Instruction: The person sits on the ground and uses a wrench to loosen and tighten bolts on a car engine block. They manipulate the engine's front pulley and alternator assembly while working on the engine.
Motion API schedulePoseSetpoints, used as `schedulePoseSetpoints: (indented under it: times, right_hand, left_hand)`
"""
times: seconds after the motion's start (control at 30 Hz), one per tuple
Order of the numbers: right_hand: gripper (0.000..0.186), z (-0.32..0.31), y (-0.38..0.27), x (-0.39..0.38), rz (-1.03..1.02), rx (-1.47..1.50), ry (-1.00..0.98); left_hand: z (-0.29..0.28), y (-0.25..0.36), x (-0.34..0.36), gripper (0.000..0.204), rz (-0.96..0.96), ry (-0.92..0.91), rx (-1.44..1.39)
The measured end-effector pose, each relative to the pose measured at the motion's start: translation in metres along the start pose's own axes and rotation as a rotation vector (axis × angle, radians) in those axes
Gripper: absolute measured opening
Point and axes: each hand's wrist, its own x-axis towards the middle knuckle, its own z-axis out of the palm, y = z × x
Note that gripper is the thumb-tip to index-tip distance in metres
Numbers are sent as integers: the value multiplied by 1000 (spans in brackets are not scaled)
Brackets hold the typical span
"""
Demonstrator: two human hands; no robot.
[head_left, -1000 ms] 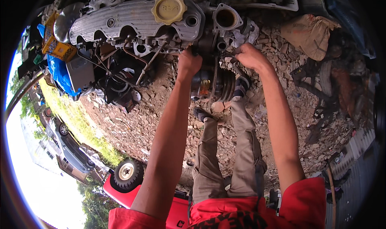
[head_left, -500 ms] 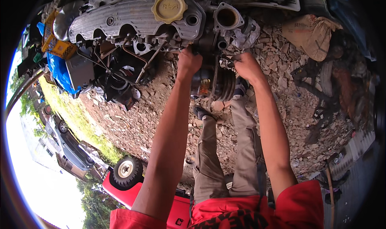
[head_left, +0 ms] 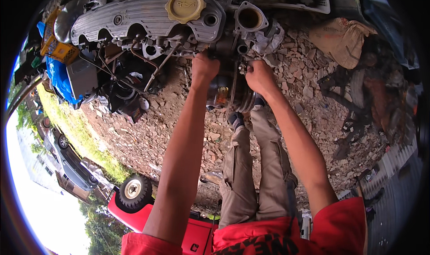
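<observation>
A large engine with a ribbed grey metal cover (head_left: 148, 20) spans the top of the view, a yellow oil filler cap (head_left: 185, 5) at its right part. Against the engine's lower edge, below that cap, my left hand (head_left: 204, 68) is closed; its fingertips and whatever they grip are hidden. My right hand (head_left: 260, 77) is closed too, just below a small round pipe opening (head_left: 242, 49), and what it holds cannot be made out. Between and below both hands sit a dark rounded engine part (head_left: 219, 91) and a belt (head_left: 234, 87). A flanged round port (head_left: 249, 19) opens above my right hand.
Broken stones (head_left: 179, 116) cover the ground. At left lie a yellow crate (head_left: 58, 49), a blue plastic sheet (head_left: 62, 80) and black parts; bent metal pipes (head_left: 156, 71) jut from the engine. To the right are a brown paper sack (head_left: 340, 40) and dark scrap. A red vehicle (head_left: 130, 214) stands behind.
My right hand has moved left, closer to the belt and the engine. The whole scene has shifted slightly left in view. My left hand stays closed at the engine's lower edge.
</observation>
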Motion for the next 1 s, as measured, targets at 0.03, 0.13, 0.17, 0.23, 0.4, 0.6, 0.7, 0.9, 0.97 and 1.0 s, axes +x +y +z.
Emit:
schedulePoseSetpoints:
  times: [0.03,0.13,0.17,0.23,0.4,0.6,0.7,0.9,0.97,1.0]
  right_hand:
    - [27,12,1,-11,-10,28,27]
    - [30,70,37,-23,-151,159,387]
    - [29,67,36,-23,-107,190,322]
    - [28,47,28,-17,-13,250,199]
    - [20,27,33,-7,16,160,115]
    - [27,32,34,-12,48,174,73]
    - [32,51,68,7,-29,387,-8]
    - [29,10,79,11,56,250,39]
    - [27,12,83,15,-23,189,150]
    - [25,9,81,16,71,239,31]
  left_hand:
    - [0,-1,1,43,-22,-33,-2]
    - [-1,1,4,48,-57,-106,18]
    - [0,-4,5,49,-65,-106,28]
    - [2,-8,5,47,-45,-76,29]
    - [3,-6,9,46,-23,-44,82]
    - [1,-4,7,49,-38,-74,88]
    - [2,-4,7,50,-43,-73,38]
    - [4,-11,6,50,51,-37,-52]
    - [4,-11,6,50,58,-30,-28]
    - [4,-9,7,51,64,-28,-16]
